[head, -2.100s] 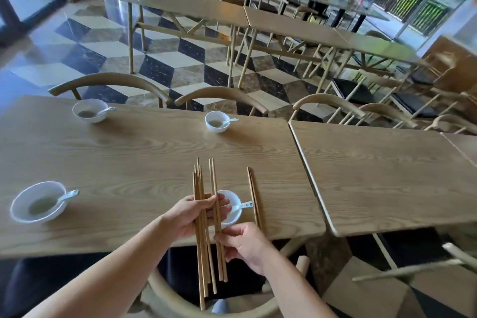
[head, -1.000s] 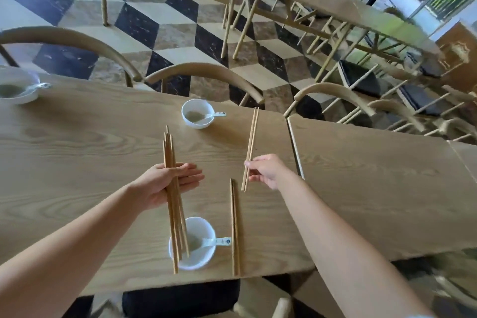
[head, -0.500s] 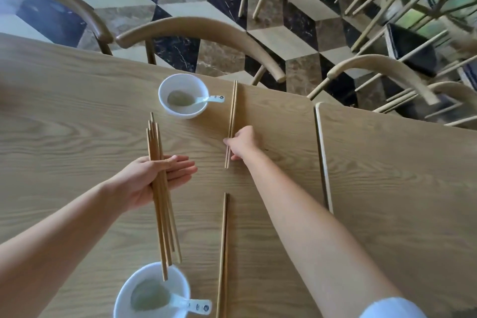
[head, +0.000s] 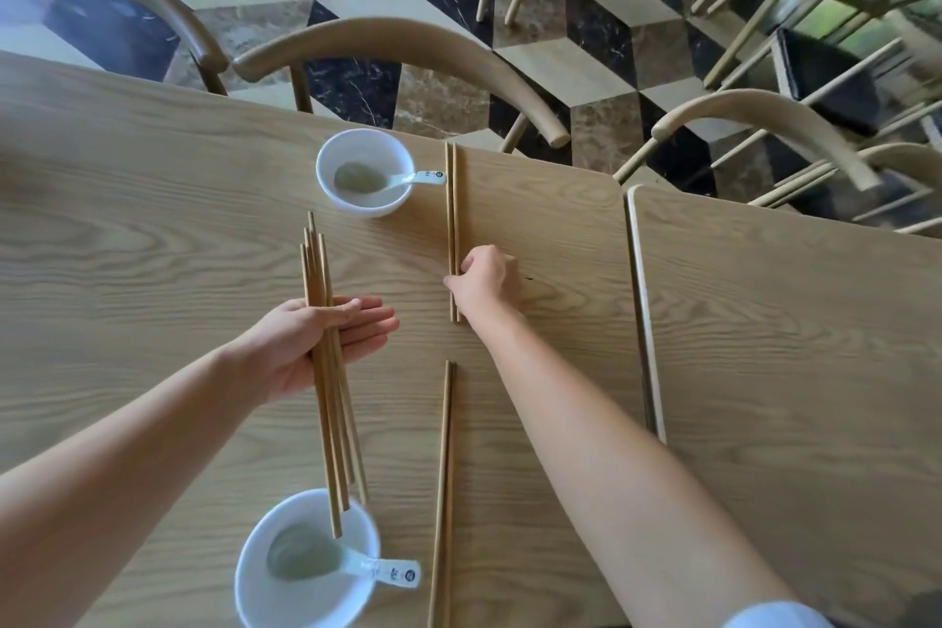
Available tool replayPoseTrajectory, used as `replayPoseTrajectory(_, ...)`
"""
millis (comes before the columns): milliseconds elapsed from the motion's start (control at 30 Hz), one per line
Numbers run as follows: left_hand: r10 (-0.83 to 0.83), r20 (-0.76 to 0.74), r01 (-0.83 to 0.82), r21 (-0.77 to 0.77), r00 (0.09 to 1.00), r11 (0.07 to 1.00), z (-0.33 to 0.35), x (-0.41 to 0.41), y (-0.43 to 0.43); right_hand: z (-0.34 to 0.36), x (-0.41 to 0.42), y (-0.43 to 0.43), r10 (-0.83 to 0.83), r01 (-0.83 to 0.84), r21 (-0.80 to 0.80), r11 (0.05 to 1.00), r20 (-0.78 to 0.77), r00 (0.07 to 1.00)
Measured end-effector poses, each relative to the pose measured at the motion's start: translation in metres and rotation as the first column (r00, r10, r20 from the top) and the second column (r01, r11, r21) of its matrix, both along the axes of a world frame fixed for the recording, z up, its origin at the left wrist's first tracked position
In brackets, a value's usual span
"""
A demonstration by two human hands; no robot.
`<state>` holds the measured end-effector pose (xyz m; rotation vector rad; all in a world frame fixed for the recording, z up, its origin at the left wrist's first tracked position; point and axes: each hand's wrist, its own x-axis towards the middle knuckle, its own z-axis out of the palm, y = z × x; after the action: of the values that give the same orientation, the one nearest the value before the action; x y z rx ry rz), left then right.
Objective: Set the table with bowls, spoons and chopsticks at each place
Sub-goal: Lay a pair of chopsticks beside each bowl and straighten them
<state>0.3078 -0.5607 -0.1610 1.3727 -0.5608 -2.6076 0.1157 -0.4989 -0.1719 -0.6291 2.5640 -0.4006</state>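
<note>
Far place is now set: your right hand (head: 487, 278) still pinches the laid pair (head: 452, 199) beside its bowl (head: 357, 209), left hand (head: 293, 352) clamping spares (head: 316, 270).

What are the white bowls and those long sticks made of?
The far bowl and near bowl look like glazed ceramic, or perhaps melamine: plain white, smooth, with a soft shine. The chopsticks seem to be bamboo or wood: pale tan, matt, with no gloss.
</note>
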Motion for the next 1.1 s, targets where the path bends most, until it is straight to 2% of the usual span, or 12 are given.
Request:
replayPoseTrajectory(233,0.007,0.024,-0.006,-0.023,1.000,1.000,-0.001,0.005,-0.004,-0.006,0.001,0.001,-0.071,0.072,-0.064,0.995,0.022,0.997)
replayPoseTrajectory(600,0.009,0.065,-0.005,-0.059,0.998,0.998,-0.003,0.013,-0.012,-0.009,0.007,-0.005,-0.109,0.108,-0.047,0.993,-0.006,0.994)
replayPoseTrajectory(1100,0.005,0.092,0.001,-0.063,0.996,0.998,0.000,0.017,-0.003,-0.012,0.006,-0.002,-0.083,0.083,-0.044,0.996,0.004,0.997)
